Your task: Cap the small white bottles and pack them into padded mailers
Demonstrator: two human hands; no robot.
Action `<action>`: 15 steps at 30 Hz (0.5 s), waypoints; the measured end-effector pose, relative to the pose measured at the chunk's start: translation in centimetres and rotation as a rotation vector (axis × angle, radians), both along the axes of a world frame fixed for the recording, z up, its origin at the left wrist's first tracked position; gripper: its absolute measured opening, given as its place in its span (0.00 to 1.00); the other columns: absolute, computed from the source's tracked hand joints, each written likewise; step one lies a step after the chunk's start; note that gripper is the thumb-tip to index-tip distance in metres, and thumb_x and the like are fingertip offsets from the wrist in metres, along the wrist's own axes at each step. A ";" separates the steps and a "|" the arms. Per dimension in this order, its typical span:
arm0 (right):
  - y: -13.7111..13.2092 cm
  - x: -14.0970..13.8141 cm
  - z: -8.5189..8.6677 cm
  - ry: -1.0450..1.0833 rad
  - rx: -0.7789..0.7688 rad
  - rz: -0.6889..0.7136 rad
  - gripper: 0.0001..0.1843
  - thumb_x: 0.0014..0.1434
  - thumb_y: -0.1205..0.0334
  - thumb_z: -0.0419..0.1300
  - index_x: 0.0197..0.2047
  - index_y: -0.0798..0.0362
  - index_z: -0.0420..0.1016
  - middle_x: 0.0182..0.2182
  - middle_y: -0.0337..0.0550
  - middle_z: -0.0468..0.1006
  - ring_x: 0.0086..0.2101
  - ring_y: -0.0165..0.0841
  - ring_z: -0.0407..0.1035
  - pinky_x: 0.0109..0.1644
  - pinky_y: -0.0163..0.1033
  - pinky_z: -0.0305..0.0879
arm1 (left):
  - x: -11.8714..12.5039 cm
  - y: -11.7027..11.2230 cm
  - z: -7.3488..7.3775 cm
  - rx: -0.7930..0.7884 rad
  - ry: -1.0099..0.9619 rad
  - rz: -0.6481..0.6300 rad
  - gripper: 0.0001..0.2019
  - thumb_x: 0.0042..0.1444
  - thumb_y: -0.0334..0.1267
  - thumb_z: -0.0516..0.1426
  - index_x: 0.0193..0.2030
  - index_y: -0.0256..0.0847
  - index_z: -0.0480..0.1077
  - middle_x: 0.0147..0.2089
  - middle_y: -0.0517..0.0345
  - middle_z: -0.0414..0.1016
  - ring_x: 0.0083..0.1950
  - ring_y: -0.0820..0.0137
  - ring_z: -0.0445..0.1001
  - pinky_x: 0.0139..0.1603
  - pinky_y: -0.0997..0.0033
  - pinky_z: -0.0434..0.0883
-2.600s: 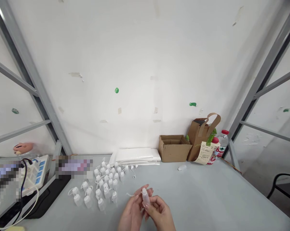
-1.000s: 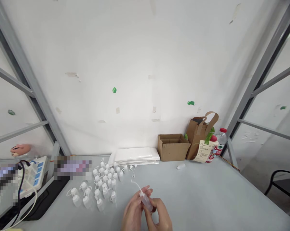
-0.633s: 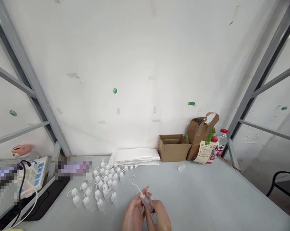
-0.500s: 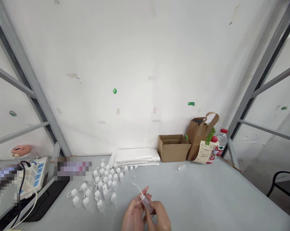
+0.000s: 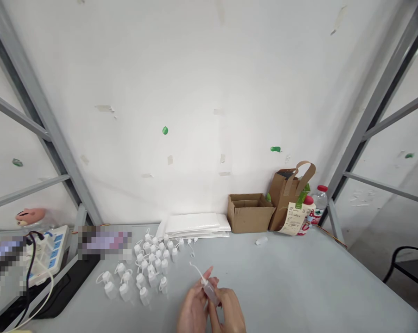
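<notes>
A small translucent plastic squeeze bottle (image 5: 210, 292) is held tilted between my two hands, with a thin white strap curling up from its neck. My left hand (image 5: 192, 307) is closed about the neck end, fingers partly behind the bottle. On the body's other side, my right hand (image 5: 228, 309) grips the lower part with thumb and fingers. To the left, several similar small bottles with white caps and looped straps (image 5: 151, 266) stand grouped on the grey table (image 5: 292, 286). Some loose white cap pieces (image 5: 192, 247) lie behind the hands.
Flat white packets (image 5: 195, 224) lie against the wall beside an open cardboard box (image 5: 251, 218). A paper bag (image 5: 281, 199) and bottles with red caps (image 5: 320, 201) stand at the back right. A small clear piece (image 5: 261, 240) lies before the box; a power strip (image 5: 52, 254) is far left.
Both hands stay on the small bottle in almost the same pose. The bottle and its strap have shifted very slightly left and up.
</notes>
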State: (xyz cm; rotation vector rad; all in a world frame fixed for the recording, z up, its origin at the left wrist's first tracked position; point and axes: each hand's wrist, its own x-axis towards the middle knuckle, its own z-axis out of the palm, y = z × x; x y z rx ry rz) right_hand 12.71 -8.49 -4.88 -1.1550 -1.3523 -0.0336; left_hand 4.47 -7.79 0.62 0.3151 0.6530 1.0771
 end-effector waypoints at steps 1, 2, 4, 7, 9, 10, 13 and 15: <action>0.0 0.0 0.0 -0.001 -0.002 0.002 0.11 0.61 0.63 0.49 0.33 0.52 0.71 0.21 0.41 0.69 0.22 0.31 0.63 0.25 0.34 0.59 | 0.0 0.0 0.1 -0.010 0.006 0.003 0.21 0.50 0.41 0.54 0.51 0.37 0.71 0.43 0.49 0.76 0.59 0.60 0.61 0.56 0.65 0.58; 0.0 0.0 0.1 -0.002 -0.002 0.003 0.11 0.61 0.62 0.49 0.33 0.52 0.71 0.21 0.41 0.69 0.22 0.31 0.63 0.25 0.34 0.59 | 0.1 0.0 0.2 -0.018 0.014 0.007 0.22 0.50 0.41 0.54 0.52 0.37 0.70 0.42 0.49 0.76 0.59 0.60 0.61 0.56 0.64 0.57; 0.0 0.1 0.2 -0.008 0.001 0.001 0.11 0.61 0.62 0.49 0.32 0.52 0.71 0.20 0.41 0.69 0.22 0.31 0.63 0.25 0.34 0.59 | 0.1 0.1 0.1 -0.027 0.029 0.016 0.23 0.49 0.41 0.55 0.53 0.38 0.69 0.41 0.50 0.76 0.58 0.60 0.62 0.56 0.64 0.58; 0.0 0.1 0.2 -0.016 0.000 -0.002 0.12 0.61 0.62 0.49 0.31 0.51 0.71 0.21 0.41 0.69 0.22 0.31 0.64 0.25 0.34 0.60 | 0.2 0.2 -0.1 -0.022 0.034 0.022 0.24 0.48 0.41 0.56 0.54 0.38 0.68 0.42 0.50 0.76 0.58 0.60 0.63 0.56 0.64 0.58; 0.0 0.1 0.1 -0.018 -0.004 -0.003 0.12 0.61 0.62 0.49 0.31 0.51 0.71 0.21 0.41 0.69 0.23 0.31 0.64 0.26 0.34 0.60 | 0.2 0.2 -0.3 -0.021 0.027 0.014 0.24 0.48 0.40 0.56 0.53 0.39 0.69 0.42 0.50 0.76 0.58 0.60 0.63 0.56 0.64 0.58; 0.0 0.1 0.0 -0.018 -0.005 -0.006 0.12 0.61 0.63 0.49 0.31 0.51 0.71 0.21 0.41 0.69 0.23 0.31 0.63 0.26 0.34 0.60 | 0.2 0.2 -0.4 -0.023 0.020 0.010 0.23 0.48 0.40 0.56 0.52 0.39 0.70 0.42 0.51 0.76 0.58 0.60 0.63 0.56 0.64 0.58; 0.0 0.1 -0.2 -0.020 -0.010 -0.015 0.12 0.61 0.64 0.49 0.31 0.52 0.71 0.20 0.40 0.68 0.22 0.31 0.62 0.26 0.34 0.59 | 0.1 0.2 -0.7 -0.032 -0.005 0.007 0.18 0.49 0.38 0.55 0.48 0.38 0.73 0.42 0.51 0.75 0.57 0.62 0.63 0.55 0.66 0.59; -0.1 0.0 -0.4 -0.016 -0.008 -0.010 0.11 0.62 0.63 0.49 0.32 0.52 0.71 0.20 0.40 0.68 0.22 0.31 0.62 0.25 0.34 0.58 | 0.1 0.2 -0.8 -0.038 -0.006 0.014 0.16 0.50 0.37 0.55 0.45 0.38 0.74 0.41 0.52 0.75 0.55 0.62 0.64 0.53 0.66 0.60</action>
